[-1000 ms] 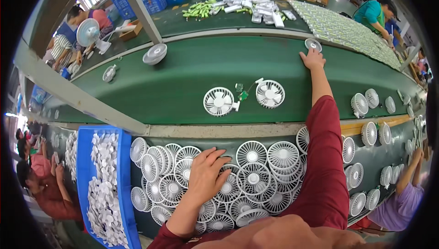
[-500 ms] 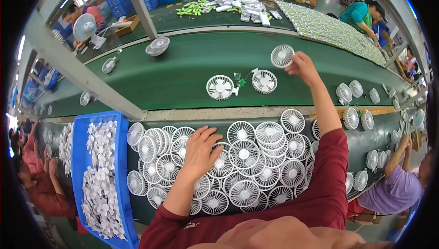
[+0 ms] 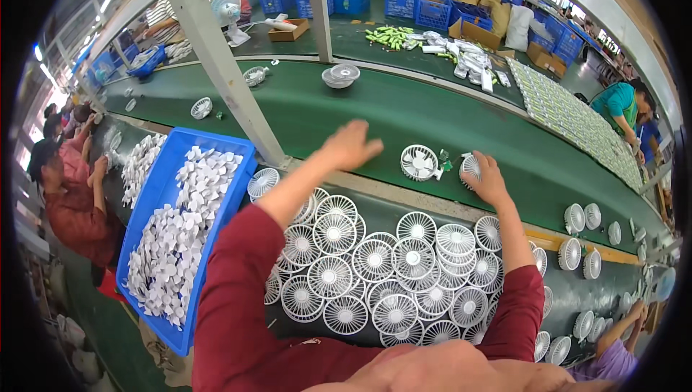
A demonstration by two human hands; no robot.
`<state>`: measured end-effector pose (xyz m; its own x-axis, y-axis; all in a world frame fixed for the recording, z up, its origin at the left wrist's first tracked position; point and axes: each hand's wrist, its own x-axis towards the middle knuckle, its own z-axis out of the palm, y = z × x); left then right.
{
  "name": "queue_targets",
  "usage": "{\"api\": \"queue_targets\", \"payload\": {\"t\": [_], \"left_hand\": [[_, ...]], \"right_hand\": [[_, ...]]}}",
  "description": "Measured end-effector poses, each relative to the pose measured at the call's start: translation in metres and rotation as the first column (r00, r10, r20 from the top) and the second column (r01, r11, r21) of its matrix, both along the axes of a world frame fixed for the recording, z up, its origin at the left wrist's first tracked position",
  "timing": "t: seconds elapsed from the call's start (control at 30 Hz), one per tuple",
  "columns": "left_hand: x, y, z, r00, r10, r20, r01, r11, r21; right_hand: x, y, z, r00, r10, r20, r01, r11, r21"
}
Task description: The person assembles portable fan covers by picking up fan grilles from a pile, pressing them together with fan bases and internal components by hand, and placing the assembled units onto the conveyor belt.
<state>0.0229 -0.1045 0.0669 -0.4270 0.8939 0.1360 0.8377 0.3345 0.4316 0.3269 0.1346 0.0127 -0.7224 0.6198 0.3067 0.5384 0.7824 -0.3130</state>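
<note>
My right hand [image 3: 490, 181] is closed over the right side of a small white fan head [image 3: 470, 168] on the green belt, partly hiding it. Beside it, to the left, lies another fan head [image 3: 419, 162] with its blades exposed. A small green circuit board [image 3: 445, 160] sits between the two. My left hand [image 3: 352, 145] reaches over the belt to the left of them, fingers apart and slightly blurred, holding nothing. Nearer to me, many round white fan grilles [image 3: 373, 259] lie in overlapping piles on the dark bench, below both forearms.
A blue bin [image 3: 251, 153] of small white blades stands left, beside a metal post [image 3: 223, 60]. Farther along the belt rests a pale round fan part [image 3: 340, 76]. Several fan heads [image 3: 569, 254] stand right. Co-workers sit at the left [image 3: 76, 201] and right [image 3: 613, 359].
My left hand has lifted off the grilles and moved out over the belt. My right hand, which held up a grille, has come down onto the right fan head. The view has turned left.
</note>
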Motion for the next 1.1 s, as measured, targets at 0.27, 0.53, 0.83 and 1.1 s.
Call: {"api": "queue_targets", "payload": {"t": [0.27,0.53,0.83,1.1], "left_hand": [[-0.236,0.119,-0.065,0.805,0.589,-0.073,-0.58,0.807,0.11],[-0.262,0.178,-0.066,0.896,0.094,0.435,-0.187,0.966,0.177],[-0.099,0.172,-0.044,0.947,-0.308,0.092,0.26,0.903,0.341],[0.073,0.077,0.048,0.73,-0.629,0.268,0.54,0.771,0.337]], "right_hand": [[-0.003,-0.01,-0.008,0.983,-0.047,-0.176,0.062,0.995,0.078],[-0.007,-0.011,-0.003,0.985,-0.079,-0.153,0.096,0.989,0.111],[0.01,0.004,-0.018,0.972,-0.178,-0.15,0.2,0.97,0.141],[0.005,0.017,-0.009,0.98,-0.183,0.078,0.178,0.982,0.058]]}}
